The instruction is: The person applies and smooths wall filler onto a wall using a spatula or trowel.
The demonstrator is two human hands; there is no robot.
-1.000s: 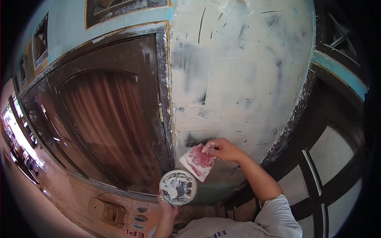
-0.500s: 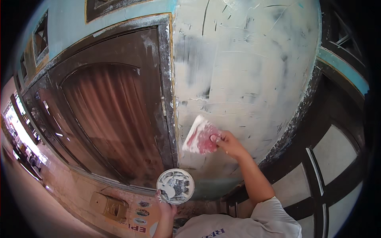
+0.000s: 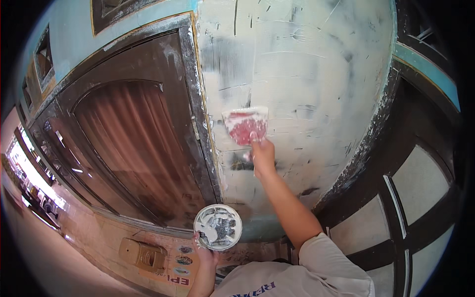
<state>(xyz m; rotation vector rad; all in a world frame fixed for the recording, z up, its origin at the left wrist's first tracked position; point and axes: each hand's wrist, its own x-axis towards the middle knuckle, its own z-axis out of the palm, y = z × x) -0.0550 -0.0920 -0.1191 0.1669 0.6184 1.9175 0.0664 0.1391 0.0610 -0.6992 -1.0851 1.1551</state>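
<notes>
One right hand (image 3: 263,154): we see it pinching the lower corner of the scraper, the thumb laid on the near face; the other fingers are partly hidden.
Scraper (image 3: 243,129): we find it red, broad and flat, smeared with white paste, its wide edge uppermost, in front of the wall; whether that edge touches, we cannot tell.
Left hand (image 3: 206,254): we see it gripping the tub at the lower left, the thumb near the rim; the fingers beneath are hidden from us.
Tub (image 3: 239,228): round and pale-rimmed, its inside streaked dark and white, held below the scraper and well apart from it.
Wall (image 3: 307,89): cream, with grey patches, ridges and short dark marks.
Brown door (image 3: 178,114): left of the wall, with a reddish curtain (image 3: 131,133) showing through its arched panel.
Dark door (image 3: 424,231): on the right, set with pale panels.
Floor (image 3: 99,228): at lower left, bearing a tan object (image 3: 143,255) whose kind we cannot tell.
</notes>
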